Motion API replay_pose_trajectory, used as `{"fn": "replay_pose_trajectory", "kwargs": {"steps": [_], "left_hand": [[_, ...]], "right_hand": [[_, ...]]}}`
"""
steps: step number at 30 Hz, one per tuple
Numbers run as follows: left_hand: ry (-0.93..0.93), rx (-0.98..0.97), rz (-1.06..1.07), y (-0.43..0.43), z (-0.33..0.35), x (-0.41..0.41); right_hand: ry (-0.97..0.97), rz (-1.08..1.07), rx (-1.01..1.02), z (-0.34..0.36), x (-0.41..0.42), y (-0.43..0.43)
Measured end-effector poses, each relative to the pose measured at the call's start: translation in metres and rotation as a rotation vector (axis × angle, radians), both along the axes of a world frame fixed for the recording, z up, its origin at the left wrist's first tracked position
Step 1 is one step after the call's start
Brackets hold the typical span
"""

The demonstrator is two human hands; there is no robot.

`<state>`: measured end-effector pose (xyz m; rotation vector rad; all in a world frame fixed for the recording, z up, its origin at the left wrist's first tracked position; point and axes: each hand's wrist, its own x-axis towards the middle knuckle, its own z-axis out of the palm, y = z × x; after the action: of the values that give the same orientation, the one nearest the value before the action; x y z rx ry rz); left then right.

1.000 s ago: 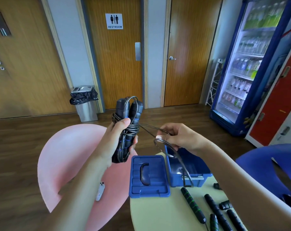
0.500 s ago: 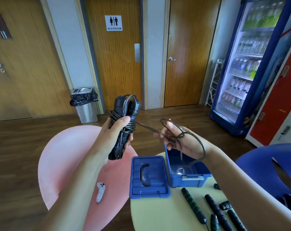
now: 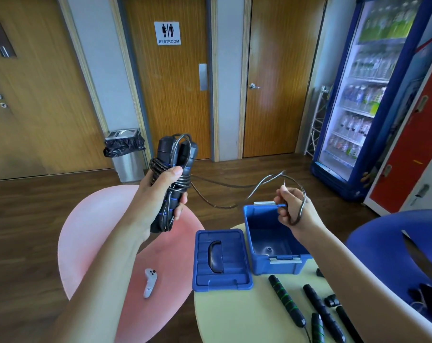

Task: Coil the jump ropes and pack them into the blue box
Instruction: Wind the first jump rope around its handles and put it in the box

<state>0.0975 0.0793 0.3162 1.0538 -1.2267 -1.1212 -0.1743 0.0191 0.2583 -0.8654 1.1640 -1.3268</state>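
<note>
My left hand [image 3: 160, 191] grips a black jump rope [image 3: 171, 179] with blue-ringed handles held upright together, its cord wound several times around them. The loose end of the cord [image 3: 234, 191] runs right in a slack loop to my right hand [image 3: 292, 209], which pinches it above the open blue box [image 3: 271, 246]. The box looks empty inside. Its blue lid [image 3: 221, 259] lies flat to the left of it on the pale round table [image 3: 234, 315]. More black jump rope handles with green rings [image 3: 286, 300] lie on the table in front of the box.
A pink chair [image 3: 91, 233] with a white controller [image 3: 150, 282] on its seat stands left of the table. A blue chair [image 3: 393, 233] is at the right. A steel bin [image 3: 127, 154], wooden doors and a drinks fridge [image 3: 368, 95] stand behind.
My right hand has pulled away to the right and down over the box, drawing the loose cord out into a longer slack loop. The left hand stays on the wound handles.
</note>
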Motion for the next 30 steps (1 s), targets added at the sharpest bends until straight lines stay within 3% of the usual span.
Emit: {"fn": "replay_pose_trajectory", "kwargs": {"steps": [6, 12, 18, 22, 26, 30], "left_hand": [[-0.062, -0.016, 0.053, 0.008, -0.006, -0.002], [-0.071, 0.001, 0.038, 0.01, -0.007, 0.0], [-0.086, 0.008, 0.0, 0.009, -0.006, -0.005], [-0.095, 0.01, -0.037, 0.005, -0.006, -0.013], [-0.104, -0.007, -0.058, 0.001, -0.004, -0.021], [-0.085, -0.001, -0.063, 0.0, -0.002, -0.02]], "right_hand": [[0.102, 0.061, -0.008, -0.005, -0.018, -0.008], [-0.069, 0.301, 0.099, -0.007, -0.034, -0.015], [0.439, 0.431, -0.098, 0.009, -0.024, -0.015], [0.695, 0.663, -0.272, 0.025, 0.004, 0.003], [0.786, 0.831, -0.359, 0.029, 0.052, 0.012], [0.772, 0.783, -0.446, 0.021, 0.082, 0.01]]}}
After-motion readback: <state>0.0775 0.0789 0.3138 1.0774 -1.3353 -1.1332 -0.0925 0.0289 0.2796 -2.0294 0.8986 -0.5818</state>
